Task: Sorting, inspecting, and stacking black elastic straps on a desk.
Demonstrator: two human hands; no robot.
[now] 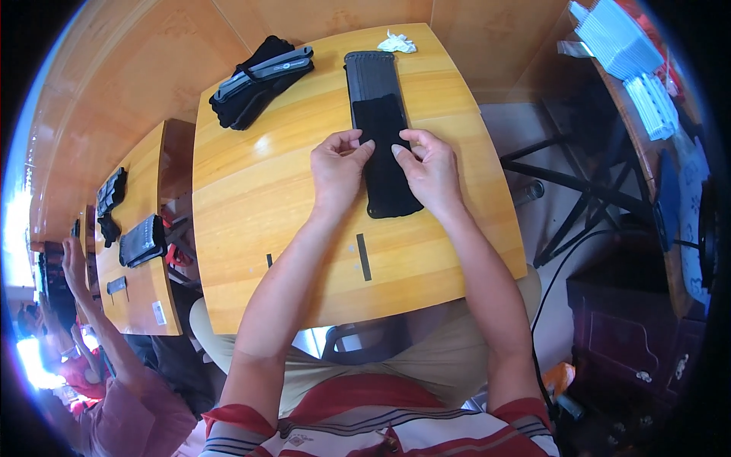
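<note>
A long, flat black sock (387, 179) lies on the wooden table in front of me. Its lower part is plain black, and it overlaps a dark grey ribbed length (373, 75) that stretches toward the far edge. My left hand (339, 169) is at the left side of the black sock, thumb and curled fingers closed on its edge. On the opposite side, my right hand (431, 169) pinches the right edge the same way. Whether the grey length is the same sock or others beneath cannot be made out.
A bundle of black and grey socks (263, 82) lies at the table's far left. Crumpled white paper (397, 43) is by the far edge. Dark strips (364, 257) mark the near tabletop. Another person's arm (99, 312) and a second table (141, 297) are on the left; white trays (617, 38) stand right.
</note>
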